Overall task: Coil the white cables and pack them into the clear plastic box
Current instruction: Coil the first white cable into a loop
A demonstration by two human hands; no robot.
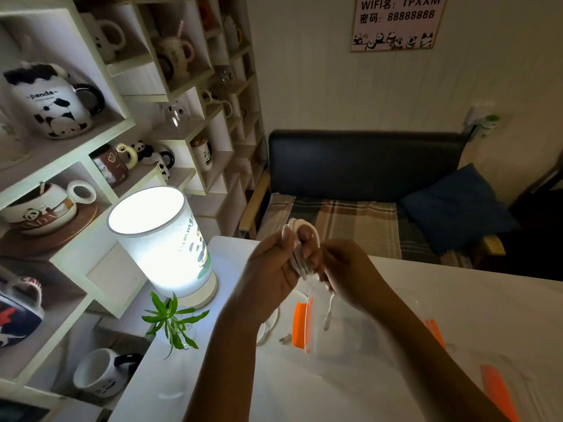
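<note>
1. Coiling under way: left hand (pixel 274 263) closed around a bundle of white cable (pixel 300 257) loops, held above the counter (pixel 472 300).
2. Right hand (pixel 344 263) pinches the loose tail, its plug end dangling over the clear box (pixel 341 327).
3. Second cable (pixel 268 327) lies uncoiled beside the box.
4. Judged: nothing clearly packed yet.

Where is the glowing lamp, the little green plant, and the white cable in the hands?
lamp (pixel 158 239), head view, on its lit shade.
green plant (pixel 172 321), head view, on its leaves.
white cable (pixel 300 263), head view, on the coiled loops.
</note>
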